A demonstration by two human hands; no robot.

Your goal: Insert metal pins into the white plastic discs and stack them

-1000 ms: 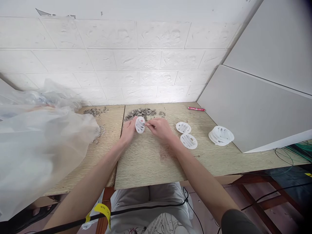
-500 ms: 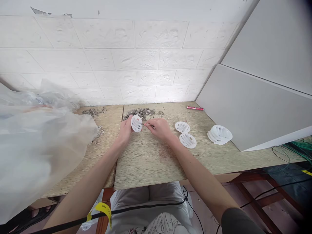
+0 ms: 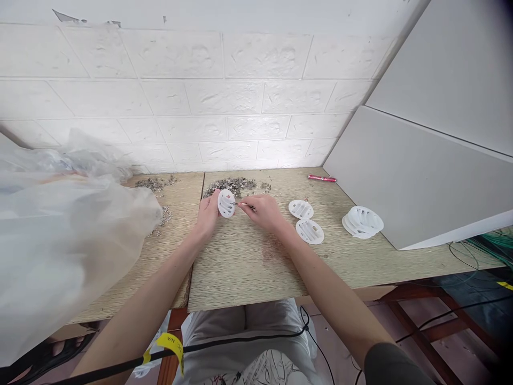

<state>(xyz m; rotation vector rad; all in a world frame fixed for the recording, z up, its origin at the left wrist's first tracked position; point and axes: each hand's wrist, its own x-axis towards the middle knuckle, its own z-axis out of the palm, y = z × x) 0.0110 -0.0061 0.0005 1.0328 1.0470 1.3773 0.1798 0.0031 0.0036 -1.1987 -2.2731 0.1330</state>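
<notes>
My left hand is closed on the edge of a round white plastic battery holder, tilted up so its slotted face shows. My right hand pinches a thin tool, perhaps tweezers, whose tip meets the holder's right side. Whether a small part sits at that tip is too small to tell. Behind my hands lies a heap of small metal contact pieces. Right of my right hand, two more white discs, one farther and one nearer, lie flat on the wooden table.
A stack of white discs stands at the right. Near the grey panel lies a red pen. A large translucent plastic bag covers the left side, with more metal pieces beside it. Green wires hang at the far right.
Both hands keep nearly the same pose, the tool tip still at the disc's right side. The disc has turned very slightly; the whole view has shifted a little.
</notes>
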